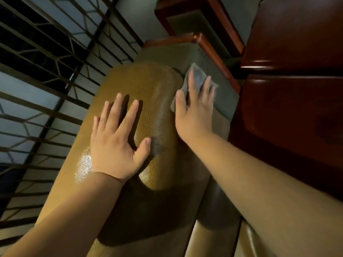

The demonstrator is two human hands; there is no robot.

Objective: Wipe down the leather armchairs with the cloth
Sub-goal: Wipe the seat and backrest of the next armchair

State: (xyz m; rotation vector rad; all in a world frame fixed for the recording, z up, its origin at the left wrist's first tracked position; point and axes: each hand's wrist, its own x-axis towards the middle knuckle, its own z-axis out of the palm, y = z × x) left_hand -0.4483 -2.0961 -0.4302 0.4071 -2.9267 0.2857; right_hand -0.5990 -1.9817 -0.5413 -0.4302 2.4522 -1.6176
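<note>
An olive-brown leather armchair (148, 86) fills the middle of the view, its padded top glossy and pebbled. My left hand (117, 143) lies flat on that padding with the fingers spread and straight. To its right, my right hand (194, 112) presses a small grey cloth (199, 75) flat against the chair's duller side panel, fingers straight. Most of the cloth is under the palm; its far corner sticks out beyond the fingertips.
A dark red-brown wooden table (293, 93) stands close on the right, next to the chair. Wooden-trimmed chair arms (207, 43) show beyond the cloth. A window with a metal grille (46, 71) runs along the left.
</note>
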